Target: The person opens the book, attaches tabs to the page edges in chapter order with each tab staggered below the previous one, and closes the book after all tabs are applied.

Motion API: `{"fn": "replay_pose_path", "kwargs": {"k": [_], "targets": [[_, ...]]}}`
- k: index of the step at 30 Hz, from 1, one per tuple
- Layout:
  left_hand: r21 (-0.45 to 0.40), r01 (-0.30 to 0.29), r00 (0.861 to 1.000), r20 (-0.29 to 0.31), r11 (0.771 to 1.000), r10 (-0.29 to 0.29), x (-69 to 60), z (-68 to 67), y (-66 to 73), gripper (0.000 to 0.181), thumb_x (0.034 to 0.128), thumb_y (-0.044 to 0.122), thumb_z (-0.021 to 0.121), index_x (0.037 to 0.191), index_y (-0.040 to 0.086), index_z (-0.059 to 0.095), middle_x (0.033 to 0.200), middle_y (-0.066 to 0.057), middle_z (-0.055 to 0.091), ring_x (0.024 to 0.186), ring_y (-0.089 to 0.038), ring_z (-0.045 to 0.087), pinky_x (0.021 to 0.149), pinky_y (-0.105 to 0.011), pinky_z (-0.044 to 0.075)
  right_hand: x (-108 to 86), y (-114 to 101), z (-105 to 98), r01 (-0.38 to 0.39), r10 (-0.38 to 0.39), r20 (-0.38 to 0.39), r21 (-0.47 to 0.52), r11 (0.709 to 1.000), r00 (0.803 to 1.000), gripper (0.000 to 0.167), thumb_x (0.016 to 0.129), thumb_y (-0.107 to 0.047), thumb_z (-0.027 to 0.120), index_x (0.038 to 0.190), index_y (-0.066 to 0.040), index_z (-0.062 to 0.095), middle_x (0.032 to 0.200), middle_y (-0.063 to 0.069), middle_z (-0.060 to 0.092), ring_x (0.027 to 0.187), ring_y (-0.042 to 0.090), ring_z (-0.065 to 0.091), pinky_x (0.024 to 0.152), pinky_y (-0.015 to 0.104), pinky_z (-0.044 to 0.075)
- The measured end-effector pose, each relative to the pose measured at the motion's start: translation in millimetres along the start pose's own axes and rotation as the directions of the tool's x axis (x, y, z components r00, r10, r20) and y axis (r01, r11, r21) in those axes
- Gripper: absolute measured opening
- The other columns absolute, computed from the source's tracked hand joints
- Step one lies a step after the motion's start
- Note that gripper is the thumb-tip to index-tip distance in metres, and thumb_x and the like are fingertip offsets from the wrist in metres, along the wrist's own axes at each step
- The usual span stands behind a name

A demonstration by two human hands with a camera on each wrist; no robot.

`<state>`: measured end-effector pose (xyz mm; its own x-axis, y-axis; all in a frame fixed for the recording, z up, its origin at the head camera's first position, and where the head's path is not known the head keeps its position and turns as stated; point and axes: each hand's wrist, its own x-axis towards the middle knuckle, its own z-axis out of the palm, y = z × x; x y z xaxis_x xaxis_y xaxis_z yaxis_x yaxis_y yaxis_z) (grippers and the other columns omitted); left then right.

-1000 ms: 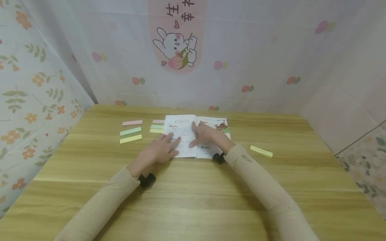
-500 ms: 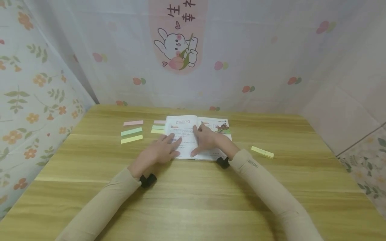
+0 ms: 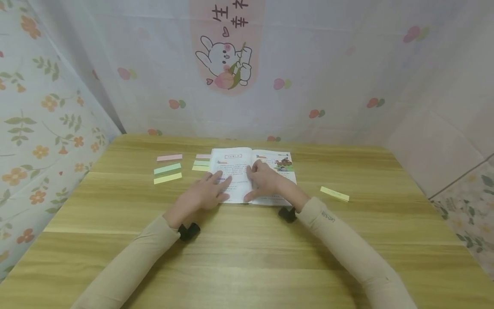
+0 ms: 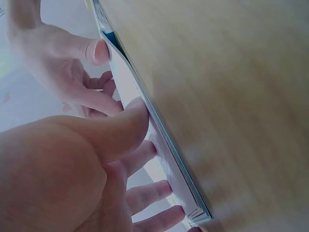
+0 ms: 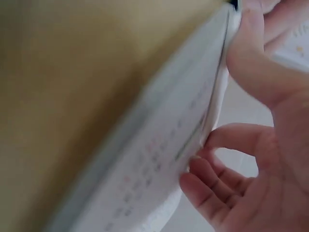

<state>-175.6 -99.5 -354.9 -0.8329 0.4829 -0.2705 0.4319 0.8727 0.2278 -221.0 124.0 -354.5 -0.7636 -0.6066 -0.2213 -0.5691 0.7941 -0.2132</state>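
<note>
An open book (image 3: 234, 166) with printed text lies near the back middle of the table. On its left page rests my left hand (image 3: 204, 193), fingers spread. My right hand (image 3: 268, 181) is at the centre fold, thumb and index finger apart and touching the pages. The left wrist view shows the book's page edges (image 4: 169, 166) beneath my left thumb and fingers. In the right wrist view, the right-hand page (image 5: 154, 145) slopes away from the fold, and the other right fingers are bent beside the index finger.
Pink, green and yellow paper strips (image 3: 167, 168) lie left of the book. More strips (image 3: 201, 163) sit by its left edge, partly hidden. A yellow strip (image 3: 334, 194) lies to the right on the wooden table (image 3: 239, 266). A patterned curtain (image 3: 332, 64) hangs behind.
My right hand has slid along the fold toward the book's near edge and slightly right, uncovering more of the right page's picture. The left hand stays in place.
</note>
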Motion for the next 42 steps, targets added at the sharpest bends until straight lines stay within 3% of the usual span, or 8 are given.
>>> {"fn": "replay_pose_path", "kwargs": {"k": [6,10,13,18,26,42], "targets": [[-0.010,-0.001,1.000,-0.002,1.000,0.001,0.8,0.6,-0.7,0.060,0.1084,0.037,0.043,0.161,0.015,0.025,0.165,-0.023,0.015,0.148,-0.049,0.015,0.114,-0.067,0.021,-9.0,-8.8,6.5,0.020,-0.019,-0.099,0.015,1.000,0.995,0.083,0.082,-0.045,0.079,0.138,0.010,0.054,0.131,0.026,0.045,0.110,0.030,0.048,0.099,0.040,0.046],[-0.006,0.000,1.000,-0.001,1.000,0.000,1.0,1.2,-0.8,0.060,0.1083,0.037,0.043,0.161,0.015,0.026,0.165,-0.023,0.015,0.148,-0.049,0.015,0.115,-0.066,0.021,-13.2,-13.0,9.1,0.050,-0.059,-0.114,-0.081,0.995,0.992,0.070,0.086,-0.045,0.077,0.132,0.006,0.063,0.132,0.029,0.048,0.112,0.032,0.052,0.100,0.041,0.047],[0.001,-0.001,1.000,-0.002,1.000,0.001,0.6,1.1,-1.1,0.059,0.1084,0.036,0.043,0.161,0.014,0.027,0.164,-0.024,0.016,0.148,-0.050,0.016,0.114,-0.065,0.023,-14.3,-14.8,9.3,0.065,-0.078,-0.108,-0.125,0.990,0.991,0.068,0.088,-0.045,0.075,0.134,0.003,0.062,0.134,0.030,0.048,0.116,0.033,0.051,0.101,0.042,0.046],[0.015,-0.004,1.000,0.000,1.000,0.004,-0.6,1.0,-1.2,0.058,0.1087,0.035,0.044,0.160,0.012,0.028,0.163,-0.025,0.018,0.147,-0.049,0.019,0.114,-0.064,0.025,-15.0,-14.8,9.7,0.061,-0.063,-0.105,-0.018,0.998,0.992,0.063,0.089,-0.042,0.076,0.131,0.004,0.065,0.136,0.031,0.046,0.121,0.036,0.050,0.106,0.044,0.043],[0.011,-0.012,1.000,-0.009,1.000,0.012,-0.1,4.1,-1.4,0.058,0.1088,0.034,0.043,0.160,0.012,0.028,0.163,-0.025,0.018,0.147,-0.050,0.019,0.114,-0.065,0.025,-21.0,-11.6,7.9,0.042,-0.032,-0.080,0.126,0.991,0.996,0.071,0.089,-0.038,0.077,0.143,0.001,0.053,0.143,0.028,0.042,0.123,0.035,0.048,0.105,0.046,0.043],[0.017,0.001,1.000,-0.002,1.000,-0.001,0.6,3.5,-1.6,0.059,0.1094,0.035,0.041,0.162,0.013,0.024,0.165,-0.024,0.014,0.148,-0.049,0.015,0.115,-0.064,0.023,-25.4,-13.2,5.5,0.037,-0.028,-0.094,0.094,0.995,0.995,0.078,0.090,-0.038,0.075,0.150,0.001,0.044,0.146,0.027,0.041,0.127,0.036,0.047,0.108,0.046,0.041]]}}
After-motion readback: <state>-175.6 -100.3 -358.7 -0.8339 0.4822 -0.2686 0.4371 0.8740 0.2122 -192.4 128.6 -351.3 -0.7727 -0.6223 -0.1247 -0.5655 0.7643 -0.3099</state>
